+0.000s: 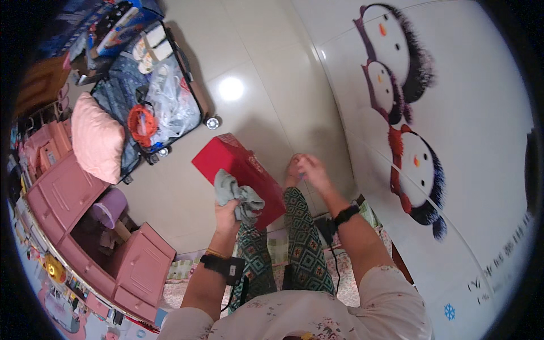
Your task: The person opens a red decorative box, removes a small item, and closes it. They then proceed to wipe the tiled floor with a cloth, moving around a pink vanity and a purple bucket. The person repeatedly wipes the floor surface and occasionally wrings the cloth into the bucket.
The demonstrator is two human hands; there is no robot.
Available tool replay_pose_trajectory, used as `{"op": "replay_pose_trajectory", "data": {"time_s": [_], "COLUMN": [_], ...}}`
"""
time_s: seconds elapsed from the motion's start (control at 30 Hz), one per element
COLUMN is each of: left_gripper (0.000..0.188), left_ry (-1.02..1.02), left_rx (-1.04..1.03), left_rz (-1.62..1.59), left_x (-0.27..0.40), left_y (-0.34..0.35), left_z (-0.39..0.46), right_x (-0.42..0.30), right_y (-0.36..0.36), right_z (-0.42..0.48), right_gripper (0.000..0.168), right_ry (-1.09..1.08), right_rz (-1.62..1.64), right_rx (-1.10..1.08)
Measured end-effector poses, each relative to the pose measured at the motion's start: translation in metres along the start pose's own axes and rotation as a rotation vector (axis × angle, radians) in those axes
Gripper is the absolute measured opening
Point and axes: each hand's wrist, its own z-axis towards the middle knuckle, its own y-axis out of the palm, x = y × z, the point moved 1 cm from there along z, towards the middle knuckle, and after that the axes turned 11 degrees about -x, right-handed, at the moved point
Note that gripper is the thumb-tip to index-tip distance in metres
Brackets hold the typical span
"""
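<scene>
My left hand (227,216) is closed on a crumpled grey-green cloth (238,197), held in front of a red box (255,174). The box has pale patterning along its edge, and its lower end is beside my legs in patterned trousers (306,233). To the right of the box, my right hand (313,168) is over my bare foot (293,170). Its fingers are bent and blurred. A tiny pink and blue spot shows beneath them; I cannot make out whether it is something held.
Up left lies an open suitcase (193,95) holding plastic bags (170,102) and a red basket (142,125); a pink pillow (97,138) leans over its edge. Pink cabinets (142,267) with a purple bucket (110,208) stand left. A white wall (467,106) with snowman decals rises on the right.
</scene>
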Motion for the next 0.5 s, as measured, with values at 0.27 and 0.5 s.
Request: {"op": "replay_pose_trajectory", "data": {"time_s": [0.27,0.5], "left_gripper": [0.047,0.045], "left_ry": [-0.047,-0.132], "left_rx": [0.319,0.322], "left_rz": [-0.075,-0.092], "left_x": [-0.057,-0.072], "left_y": [-0.044,-0.074], "left_z": [0.056,0.065], "right_x": [0.131,0.161], "right_y": [-0.156,-0.211], "right_z": [0.159,0.24], "right_gripper": [0.041,0.058], "right_ry": [0.162,0.064], "right_rz": [-0.955,-0.939], "right_rx": [0.374,0.608]}}
